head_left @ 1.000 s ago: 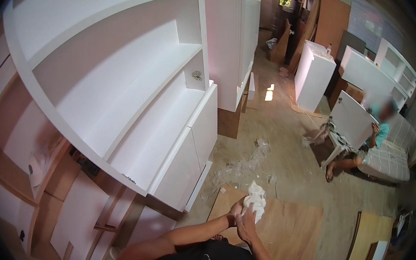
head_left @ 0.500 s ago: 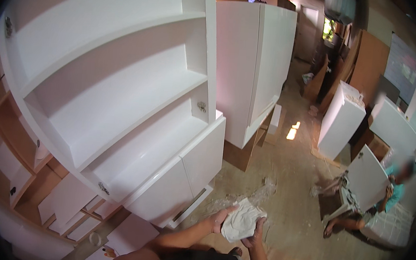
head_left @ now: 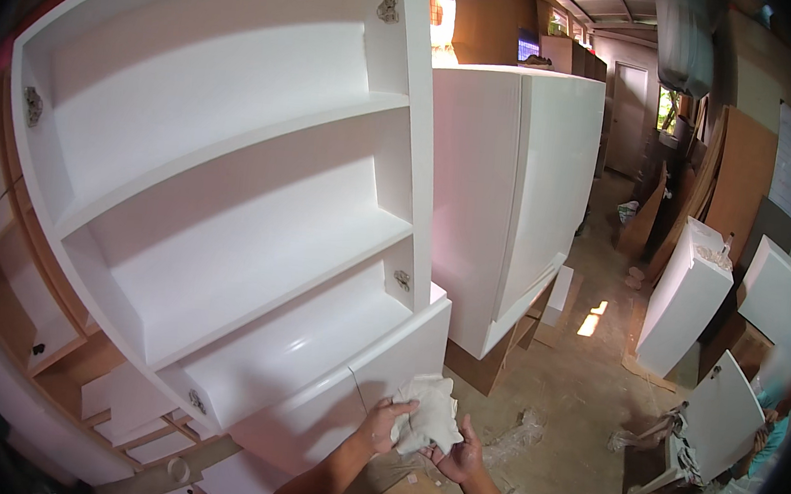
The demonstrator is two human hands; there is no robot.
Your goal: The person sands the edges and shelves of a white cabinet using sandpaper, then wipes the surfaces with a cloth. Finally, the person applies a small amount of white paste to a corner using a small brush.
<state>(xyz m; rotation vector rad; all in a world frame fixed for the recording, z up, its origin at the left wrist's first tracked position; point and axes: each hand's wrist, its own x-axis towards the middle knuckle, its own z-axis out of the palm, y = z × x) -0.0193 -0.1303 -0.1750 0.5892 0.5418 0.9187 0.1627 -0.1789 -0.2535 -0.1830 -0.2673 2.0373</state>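
So the left hand [head_left: 384,425] grips a crumpled white cloth [head_left: 428,417] at the person's 12 o'clock; right hand [head_left: 459,452] cups its 4 o'clock edge, can't tell if clamped. No clear long axis. White cabinet's [head_left: 238,224] at 10, left hand nearer.

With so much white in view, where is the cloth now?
Low and right of centre in the head view, the white cloth is in the left hand, the right hand at its lower-right edge, in front of the cabinet's lower doors.
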